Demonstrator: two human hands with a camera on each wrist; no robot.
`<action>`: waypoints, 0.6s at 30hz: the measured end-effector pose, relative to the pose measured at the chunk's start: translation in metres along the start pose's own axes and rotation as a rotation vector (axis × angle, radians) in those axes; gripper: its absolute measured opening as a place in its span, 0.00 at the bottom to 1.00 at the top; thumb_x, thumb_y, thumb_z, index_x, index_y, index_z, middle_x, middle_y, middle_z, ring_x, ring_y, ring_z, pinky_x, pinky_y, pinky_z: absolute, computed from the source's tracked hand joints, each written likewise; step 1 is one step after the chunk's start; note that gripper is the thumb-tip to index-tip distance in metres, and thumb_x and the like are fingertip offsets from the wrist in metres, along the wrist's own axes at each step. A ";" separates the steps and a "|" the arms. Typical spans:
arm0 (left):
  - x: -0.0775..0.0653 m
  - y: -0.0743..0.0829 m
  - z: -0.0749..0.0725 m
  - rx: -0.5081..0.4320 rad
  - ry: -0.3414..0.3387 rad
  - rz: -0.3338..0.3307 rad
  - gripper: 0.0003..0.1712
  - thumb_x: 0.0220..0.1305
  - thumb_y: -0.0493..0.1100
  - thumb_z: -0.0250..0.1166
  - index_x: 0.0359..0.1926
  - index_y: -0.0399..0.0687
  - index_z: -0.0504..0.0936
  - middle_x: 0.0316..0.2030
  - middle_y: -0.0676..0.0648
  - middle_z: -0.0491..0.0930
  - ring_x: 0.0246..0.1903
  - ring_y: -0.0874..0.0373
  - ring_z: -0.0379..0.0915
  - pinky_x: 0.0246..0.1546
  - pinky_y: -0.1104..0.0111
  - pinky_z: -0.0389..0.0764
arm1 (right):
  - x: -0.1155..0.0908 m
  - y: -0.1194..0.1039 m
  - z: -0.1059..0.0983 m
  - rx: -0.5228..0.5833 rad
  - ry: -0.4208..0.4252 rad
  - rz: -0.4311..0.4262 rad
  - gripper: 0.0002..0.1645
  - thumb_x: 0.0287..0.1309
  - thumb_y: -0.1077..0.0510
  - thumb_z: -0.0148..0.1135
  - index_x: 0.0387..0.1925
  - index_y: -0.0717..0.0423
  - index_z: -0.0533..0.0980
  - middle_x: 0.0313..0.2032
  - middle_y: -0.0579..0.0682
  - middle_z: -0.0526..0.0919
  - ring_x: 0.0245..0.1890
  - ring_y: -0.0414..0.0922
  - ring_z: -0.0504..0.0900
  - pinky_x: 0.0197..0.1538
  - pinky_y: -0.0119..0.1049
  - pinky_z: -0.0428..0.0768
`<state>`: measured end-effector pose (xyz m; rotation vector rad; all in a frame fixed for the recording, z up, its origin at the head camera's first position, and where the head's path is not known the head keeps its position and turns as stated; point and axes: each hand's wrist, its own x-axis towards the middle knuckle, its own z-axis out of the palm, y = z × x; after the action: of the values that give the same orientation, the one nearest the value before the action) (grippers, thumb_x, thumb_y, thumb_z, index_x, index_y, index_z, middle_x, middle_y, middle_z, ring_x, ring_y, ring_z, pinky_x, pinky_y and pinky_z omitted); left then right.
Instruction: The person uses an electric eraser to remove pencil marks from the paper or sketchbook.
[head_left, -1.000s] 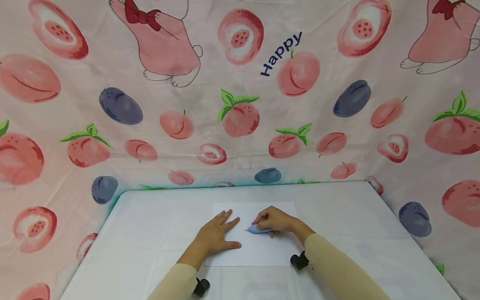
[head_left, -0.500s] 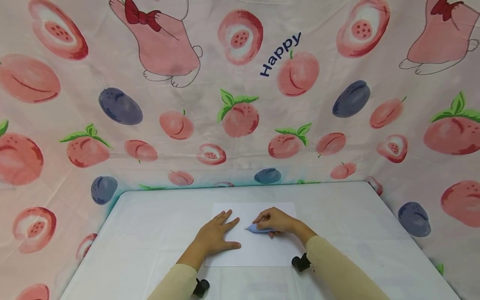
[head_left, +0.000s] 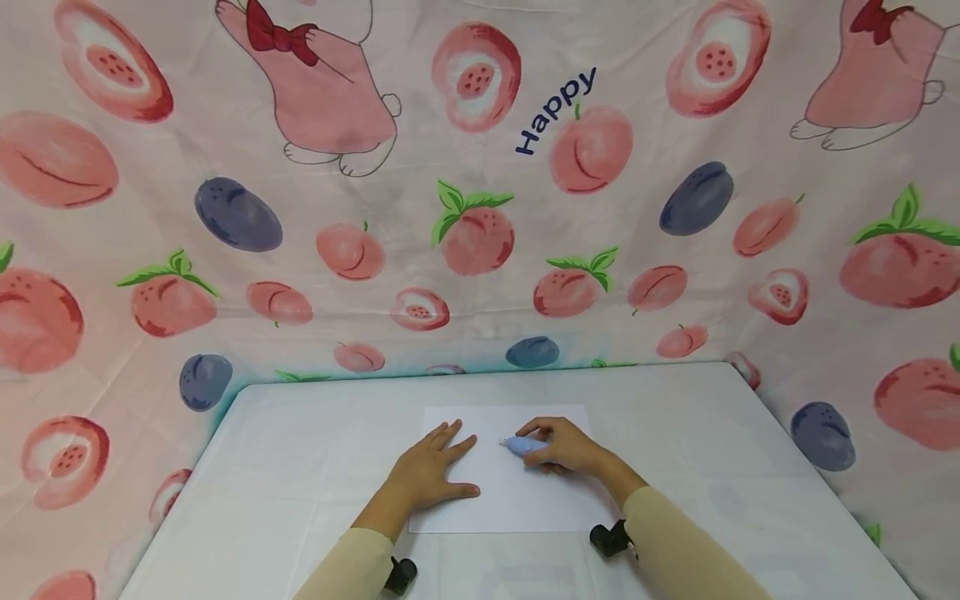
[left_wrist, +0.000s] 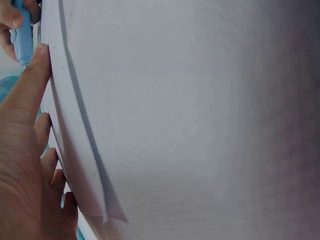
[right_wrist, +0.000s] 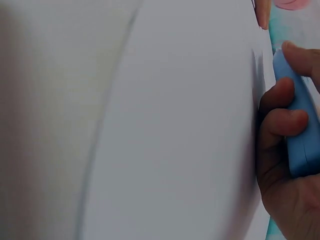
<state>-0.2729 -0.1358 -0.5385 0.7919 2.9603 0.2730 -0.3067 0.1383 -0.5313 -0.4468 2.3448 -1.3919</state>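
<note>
A sheet of white paper (head_left: pixel 510 508) lies on the table in the head view. My left hand (head_left: pixel 423 475) rests spread on its left part, thumb out toward the middle. My right hand (head_left: pixel 566 446) grips a thick light-blue pen-shaped tool (head_left: pixel 521 445) with a thin pale tip, which points left over the paper. In the right wrist view, the fingers curl round the tool's smooth blue body (right_wrist: pixel 301 120). At the upper left of the left wrist view, the tool (left_wrist: pixel 22 37) appears tip down, just beyond the left hand (left_wrist: pixel 25 165).
The white-covered table (head_left: pixel 315 450) reaches back to a pink fruit-print cloth (head_left: pixel 420 208) hung behind and at the sides. A black camera (head_left: pixel 609 540) sits at the right wrist, another black camera (head_left: pixel 401 575) at the left. The paper's near edge curves up a little in the left wrist view.
My right hand has shifted a little right with the blue tool, and its tip has moved right and farther up the paper. The left hand stays in place on the sheet.
</note>
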 end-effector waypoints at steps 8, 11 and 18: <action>0.000 0.000 0.001 -0.011 0.011 0.002 0.49 0.43 0.79 0.50 0.65 0.64 0.60 0.68 0.50 0.50 0.66 0.51 0.43 0.58 0.53 0.58 | -0.010 0.016 -0.006 0.056 0.129 0.022 0.25 0.42 0.59 0.71 0.46 0.47 0.76 0.29 0.56 0.72 0.12 0.43 0.72 0.15 0.31 0.69; -0.001 0.000 0.001 -0.017 0.018 0.005 0.49 0.43 0.79 0.50 0.65 0.64 0.60 0.67 0.50 0.50 0.66 0.50 0.44 0.58 0.53 0.58 | -0.016 0.020 -0.009 0.066 0.192 0.045 0.23 0.43 0.58 0.70 0.45 0.46 0.76 0.28 0.56 0.72 0.12 0.43 0.72 0.15 0.32 0.70; -0.001 0.000 0.000 -0.023 0.032 0.012 0.50 0.42 0.79 0.50 0.65 0.63 0.61 0.67 0.49 0.51 0.65 0.50 0.45 0.57 0.52 0.60 | -0.028 0.024 -0.015 0.119 0.337 0.056 0.22 0.43 0.58 0.70 0.45 0.49 0.77 0.23 0.57 0.73 0.12 0.46 0.73 0.16 0.35 0.73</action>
<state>-0.2724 -0.1363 -0.5389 0.8109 2.9768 0.3223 -0.2912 0.1737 -0.5415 -0.1168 2.4892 -1.6785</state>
